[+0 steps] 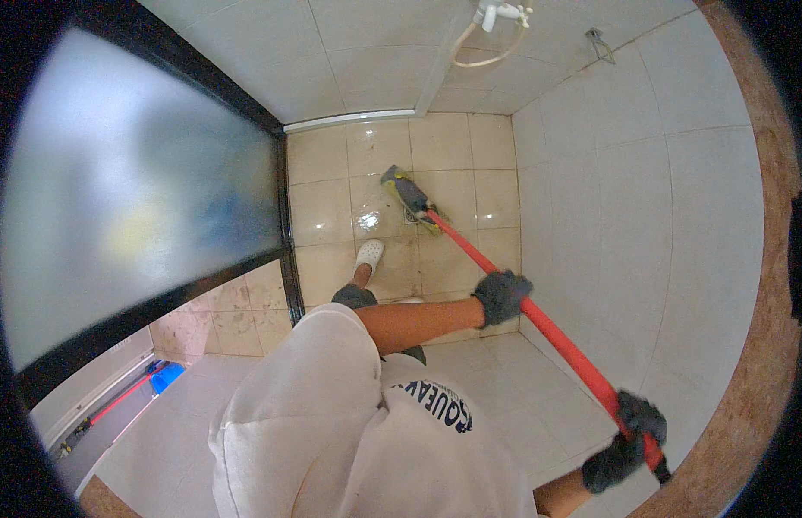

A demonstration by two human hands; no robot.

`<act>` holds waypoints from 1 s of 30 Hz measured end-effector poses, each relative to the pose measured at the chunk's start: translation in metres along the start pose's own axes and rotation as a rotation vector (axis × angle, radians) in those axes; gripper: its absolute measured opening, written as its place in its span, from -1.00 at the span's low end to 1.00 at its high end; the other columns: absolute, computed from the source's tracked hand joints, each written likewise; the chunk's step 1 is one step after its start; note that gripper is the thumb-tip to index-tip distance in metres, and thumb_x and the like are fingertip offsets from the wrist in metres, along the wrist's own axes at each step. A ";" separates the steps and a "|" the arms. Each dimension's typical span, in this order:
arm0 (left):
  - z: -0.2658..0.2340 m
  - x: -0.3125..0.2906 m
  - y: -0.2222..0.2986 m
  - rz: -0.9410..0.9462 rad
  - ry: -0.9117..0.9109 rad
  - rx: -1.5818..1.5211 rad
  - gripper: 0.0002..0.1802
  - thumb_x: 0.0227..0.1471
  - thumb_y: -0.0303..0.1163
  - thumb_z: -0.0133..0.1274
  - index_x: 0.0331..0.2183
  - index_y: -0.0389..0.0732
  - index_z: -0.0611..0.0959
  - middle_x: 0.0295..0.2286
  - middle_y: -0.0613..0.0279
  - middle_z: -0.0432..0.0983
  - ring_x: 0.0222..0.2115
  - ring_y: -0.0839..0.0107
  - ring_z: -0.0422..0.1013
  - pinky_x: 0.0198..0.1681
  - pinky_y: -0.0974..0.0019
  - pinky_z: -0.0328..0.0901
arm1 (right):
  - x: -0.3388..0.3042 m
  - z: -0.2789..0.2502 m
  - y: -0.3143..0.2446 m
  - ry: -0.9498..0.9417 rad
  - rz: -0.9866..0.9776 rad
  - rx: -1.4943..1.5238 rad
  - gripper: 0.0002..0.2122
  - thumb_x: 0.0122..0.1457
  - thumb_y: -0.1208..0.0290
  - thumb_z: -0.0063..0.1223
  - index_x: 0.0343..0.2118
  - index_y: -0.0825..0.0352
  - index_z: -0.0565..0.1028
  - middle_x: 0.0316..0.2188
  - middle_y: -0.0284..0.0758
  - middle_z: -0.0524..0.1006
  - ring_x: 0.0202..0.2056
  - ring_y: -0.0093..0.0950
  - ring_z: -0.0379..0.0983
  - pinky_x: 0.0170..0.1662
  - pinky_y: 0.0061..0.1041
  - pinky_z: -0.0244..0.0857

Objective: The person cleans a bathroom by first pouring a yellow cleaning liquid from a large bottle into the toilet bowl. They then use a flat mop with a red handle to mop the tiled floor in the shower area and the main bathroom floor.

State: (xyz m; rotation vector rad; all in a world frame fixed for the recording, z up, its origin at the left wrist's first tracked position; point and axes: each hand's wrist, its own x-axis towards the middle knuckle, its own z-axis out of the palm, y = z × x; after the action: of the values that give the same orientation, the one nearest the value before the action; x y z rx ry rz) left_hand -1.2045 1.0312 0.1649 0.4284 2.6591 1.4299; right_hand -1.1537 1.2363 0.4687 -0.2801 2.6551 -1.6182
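A long-handled floor scrub brush (406,192) with a grey head and yellowish bristles rests on the wet beige tiles, partly over a small floor drain (409,217). Its red pole (566,345) slants from the head toward the lower right. My left hand (503,298), in a dark grey glove, wraps round the middle of the pole. Near the pole's black-tipped top end, my right hand (625,442) is closed on it in a matching glove. My left forearm crosses in front of my body.
A black-framed frosted panel (150,198) stands on the left. White tiled walls (634,181) rise on the right and ahead, with a white tap and hose (496,15). A white clog (370,253) is on my foot. A blue object (167,377) and red pole lie beyond the panel.
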 end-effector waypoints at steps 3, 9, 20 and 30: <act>-0.005 -0.008 0.082 0.130 -0.217 -0.045 -0.72 -0.20 -0.19 0.12 -0.42 -0.13 0.52 -0.45 0.09 0.48 -0.38 0.07 0.44 -0.37 0.01 0.33 | -0.092 -0.086 -0.018 0.359 -0.039 -0.380 -0.76 0.13 0.16 -0.18 -0.52 0.22 0.35 -0.58 -0.34 0.33 -0.47 -0.38 0.33 -0.33 -0.23 0.32; 0.054 -0.021 0.158 0.378 -0.466 -0.123 -0.70 -0.22 -0.17 0.13 -0.40 -0.12 0.53 -0.48 0.10 0.48 -0.42 0.07 0.46 -0.41 0.01 0.33 | -0.123 -0.023 -0.124 0.905 -0.149 -0.104 -0.67 0.18 0.00 -0.24 -0.55 0.14 0.28 -0.64 -0.46 0.22 -0.52 -0.44 0.24 -0.34 -0.27 0.28; 0.258 -0.046 0.187 0.574 -1.060 0.096 -0.75 -0.26 -0.38 0.07 -0.38 -0.13 0.66 -0.39 0.07 0.56 -0.31 0.11 0.49 -0.30 0.04 0.38 | -0.222 -0.015 -0.042 1.177 0.475 -0.624 -0.74 0.16 0.25 -0.16 -0.43 0.36 0.45 -0.41 -0.17 0.51 -0.30 -0.32 0.42 -0.15 -0.22 0.29; 0.269 -0.047 0.150 0.570 -1.113 0.085 -0.54 -0.25 0.00 0.16 -0.31 -0.09 0.66 -0.34 0.11 0.56 -0.27 0.11 0.47 -0.21 0.06 0.36 | -0.206 0.003 0.000 1.242 0.454 -0.452 -0.73 0.13 0.28 -0.13 -0.49 0.41 0.48 -0.50 -0.18 0.52 -0.36 -0.30 0.44 -0.13 -0.29 0.26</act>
State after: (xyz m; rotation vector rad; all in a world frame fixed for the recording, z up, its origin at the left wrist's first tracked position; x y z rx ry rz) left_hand -1.0729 1.3121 0.1377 1.5245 1.7085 0.7325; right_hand -0.9509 1.2671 0.4511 1.7254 3.3505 -1.1520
